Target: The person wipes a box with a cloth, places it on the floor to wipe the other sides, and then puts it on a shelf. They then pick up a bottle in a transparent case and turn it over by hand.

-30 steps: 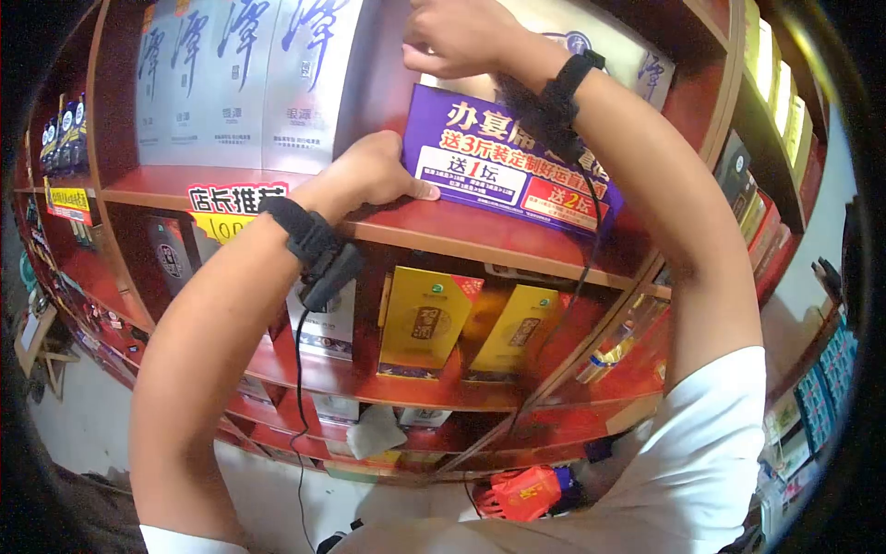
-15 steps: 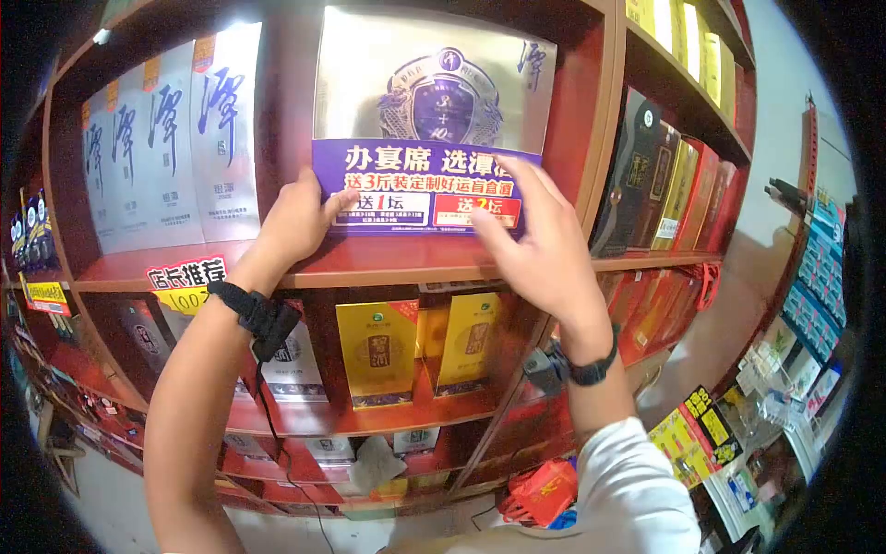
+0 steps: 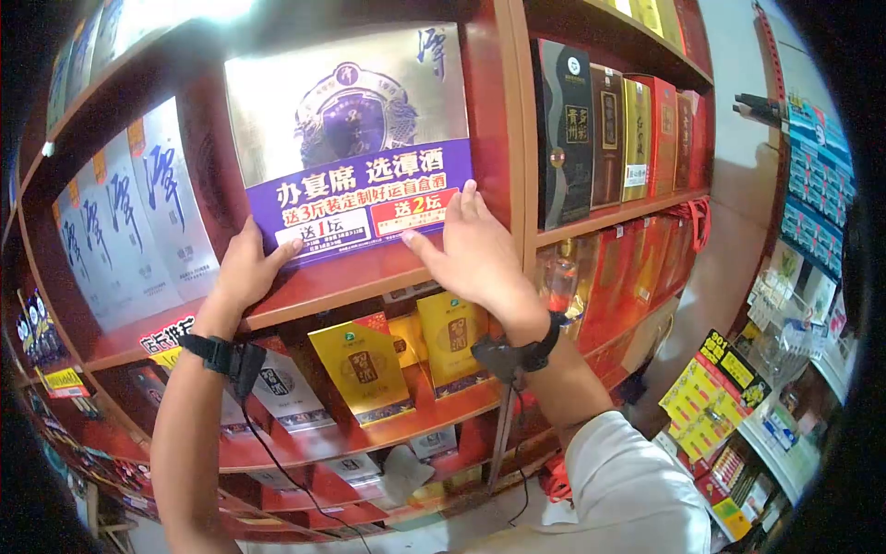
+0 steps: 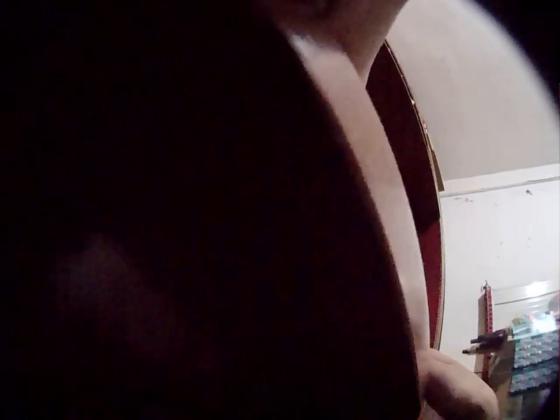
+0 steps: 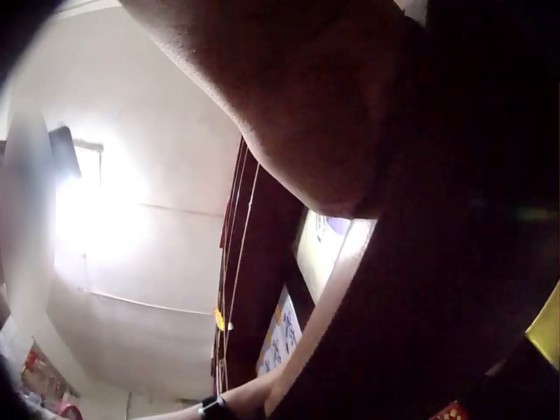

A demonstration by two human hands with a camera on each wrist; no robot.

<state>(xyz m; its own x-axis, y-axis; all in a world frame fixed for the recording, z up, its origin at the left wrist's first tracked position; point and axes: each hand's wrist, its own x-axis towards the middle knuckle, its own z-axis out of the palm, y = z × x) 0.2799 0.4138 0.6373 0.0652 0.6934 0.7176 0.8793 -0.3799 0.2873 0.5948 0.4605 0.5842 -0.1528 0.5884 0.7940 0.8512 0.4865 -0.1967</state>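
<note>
A purple sign card [image 3: 360, 189] with white and red Chinese lettering stands on a red-brown shelf, across the lower front of a gold and silver liquor box [image 3: 268, 102]. My left hand [image 3: 242, 272] grips the card's lower left corner, thumb on its front and fingers along the left side. At the lower right, my right hand [image 3: 480, 254] touches the card with fingers extended and thumb on the front. Dark areas fill most of both wrist views; the left wrist view shows a fingertip [image 4: 459, 389].
Silver boxes [image 3: 157, 198] stand in a row to the left. Below are yellow boxes [image 3: 362, 369], and a shelf divider [image 3: 519, 120] separates dark and red boxes [image 3: 664, 138] on the right. Black cables [image 3: 300, 485] hang from the wrist straps.
My right hand has come down from above the card to its lower right corner. The left hand stays at the lower left. The head view has shifted right, and the card now appears tilted.
</note>
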